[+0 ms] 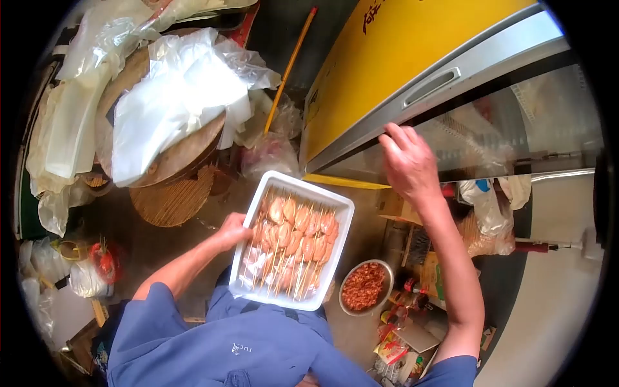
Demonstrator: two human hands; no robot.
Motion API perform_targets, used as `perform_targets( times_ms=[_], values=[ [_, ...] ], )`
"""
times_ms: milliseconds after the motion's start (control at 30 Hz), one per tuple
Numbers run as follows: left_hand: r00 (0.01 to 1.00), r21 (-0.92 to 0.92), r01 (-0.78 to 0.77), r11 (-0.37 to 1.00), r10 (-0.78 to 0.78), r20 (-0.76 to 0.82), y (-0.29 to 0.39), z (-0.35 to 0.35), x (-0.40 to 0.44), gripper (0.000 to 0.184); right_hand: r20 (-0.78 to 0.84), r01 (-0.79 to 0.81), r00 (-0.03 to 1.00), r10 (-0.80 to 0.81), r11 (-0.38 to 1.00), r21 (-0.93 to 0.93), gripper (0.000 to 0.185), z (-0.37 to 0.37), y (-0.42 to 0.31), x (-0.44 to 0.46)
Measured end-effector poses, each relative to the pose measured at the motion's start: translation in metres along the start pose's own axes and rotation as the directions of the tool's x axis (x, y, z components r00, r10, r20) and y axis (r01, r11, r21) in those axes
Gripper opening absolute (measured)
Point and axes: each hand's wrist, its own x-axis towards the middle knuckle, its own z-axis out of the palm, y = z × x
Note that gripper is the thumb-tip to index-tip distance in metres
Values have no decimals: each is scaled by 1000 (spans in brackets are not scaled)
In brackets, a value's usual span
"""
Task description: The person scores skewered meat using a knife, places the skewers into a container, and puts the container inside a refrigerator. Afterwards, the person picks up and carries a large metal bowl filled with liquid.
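My left hand (pixel 233 232) grips the left rim of a white plastic tray (pixel 347 222), holding it in front of my body. Rows of skewered meat pieces (pixel 293 238) on thin wooden sticks fill the tray, partly under clear plastic at its lower left. My right hand (pixel 409 161) is raised at the edge of a glass-fronted door with a silver frame (pixel 477 71), its fingers bent near the frame. Whether those fingers touch the frame or hold anything is hard to tell.
A yellow cabinet side (pixel 387 58) stands beyond the door. White plastic bags (pixel 180 97) cover a round wooden table at upper left. On the floor are a metal bowl of reddish food (pixel 365 287), packets and bottles. An orange pole (pixel 290 71) leans at the back.
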Motion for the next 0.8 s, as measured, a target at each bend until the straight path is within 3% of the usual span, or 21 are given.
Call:
perform_targets(
  times_ms=[67,133,233,267,433,500,700,800],
  values=[
    [1000,-5,1,1000,-1,1,4,1,0,25,-49,50,997,-52,998,-36,16,3,-3,20],
    [1000,-17,13,1000,-13,4,2,1,3,27,64,-131,988,140,982,-135,17,1,-8,33],
    [1000,-14,-12,1000,12,17,4,-1,4,27,-46,-179,984,173,972,-153,19,-8,-4,40],
    [1000,-6,-12,1000,12,7,5,-2,3,27,6,-235,970,241,951,-199,22,-15,-6,39],
    [1000,-15,11,1000,-11,8,8,-4,9,24,-36,-287,957,289,914,-288,22,-39,9,38],
    [1000,29,23,999,-23,10,4,-5,12,23,62,-357,921,385,896,-265,17,-43,8,45],
    [995,57,67,996,-71,69,14,-13,12,25,6,-435,892,452,861,-263,5,-30,15,55],
    [993,86,75,993,-82,88,16,-18,5,24,-37,-469,882,470,869,-157,6,-30,13,54]
  ],
)
